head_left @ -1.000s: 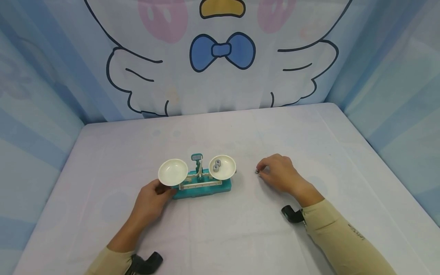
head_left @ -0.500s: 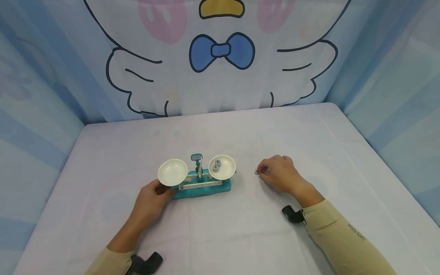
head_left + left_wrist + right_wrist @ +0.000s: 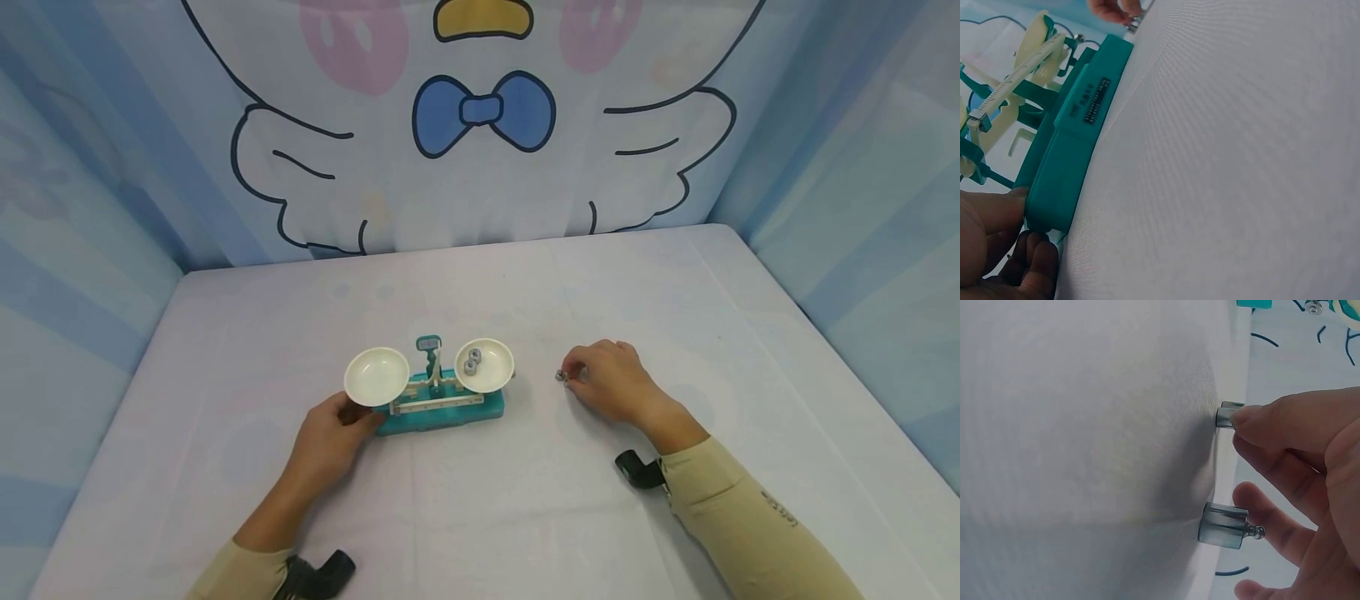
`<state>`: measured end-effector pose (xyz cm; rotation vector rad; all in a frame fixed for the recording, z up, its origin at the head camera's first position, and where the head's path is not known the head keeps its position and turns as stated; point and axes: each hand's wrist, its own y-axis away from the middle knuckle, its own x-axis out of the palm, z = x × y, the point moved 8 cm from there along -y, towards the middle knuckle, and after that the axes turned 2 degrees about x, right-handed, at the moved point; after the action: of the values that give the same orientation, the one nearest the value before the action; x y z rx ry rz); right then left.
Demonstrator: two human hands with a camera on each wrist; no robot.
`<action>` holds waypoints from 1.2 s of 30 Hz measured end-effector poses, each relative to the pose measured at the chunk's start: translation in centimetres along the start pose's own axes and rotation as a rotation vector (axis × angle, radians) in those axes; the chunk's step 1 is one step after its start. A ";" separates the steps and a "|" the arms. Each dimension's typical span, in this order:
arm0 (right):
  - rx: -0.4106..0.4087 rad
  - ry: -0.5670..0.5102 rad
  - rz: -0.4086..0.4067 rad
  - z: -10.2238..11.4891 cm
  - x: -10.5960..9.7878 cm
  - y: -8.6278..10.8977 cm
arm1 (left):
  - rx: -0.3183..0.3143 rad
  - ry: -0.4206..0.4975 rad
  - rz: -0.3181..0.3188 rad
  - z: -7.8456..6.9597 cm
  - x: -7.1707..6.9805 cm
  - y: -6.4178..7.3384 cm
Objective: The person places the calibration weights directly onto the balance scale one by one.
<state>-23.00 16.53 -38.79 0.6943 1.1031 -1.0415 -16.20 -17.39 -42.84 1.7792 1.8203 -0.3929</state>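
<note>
Teal balance (image 3: 442,419): head view, centre; left fingers (image 3: 1004,212) clamp its end; a tug could tip it.
Small weight (image 3: 1225,419): right fingers (image 3: 1279,472) pinch it; smooth metal may slip.
Larger weight (image 3: 1222,526): nearby, may topple if brushed.

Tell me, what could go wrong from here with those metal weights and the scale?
The small weight is pinched near the tips of the right grip, so it might slip out.

The larger weight stands close to that same grip and could get knocked over.

The left grip is on one end of the scale; a nudge might shift the two weights sitting in the right-hand dish.
</note>
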 end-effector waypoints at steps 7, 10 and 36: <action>-0.020 0.002 -0.004 0.1 -0.2 0.0 | 0.002 -0.003 0.000 0.0 0.0 0.0; -0.029 -0.015 -0.026 0.1 -0.4 0.0 | -0.001 -0.005 0.000 0.1 0.0 0.0; -0.006 -0.250 -0.121 0.5 -2.9 -0.6 | -0.003 -0.005 0.000 -0.1 0.0 0.1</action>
<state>-23.67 16.79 -35.82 0.4815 0.9389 -1.1924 -16.13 -17.35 -42.74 1.7748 1.8173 -0.3943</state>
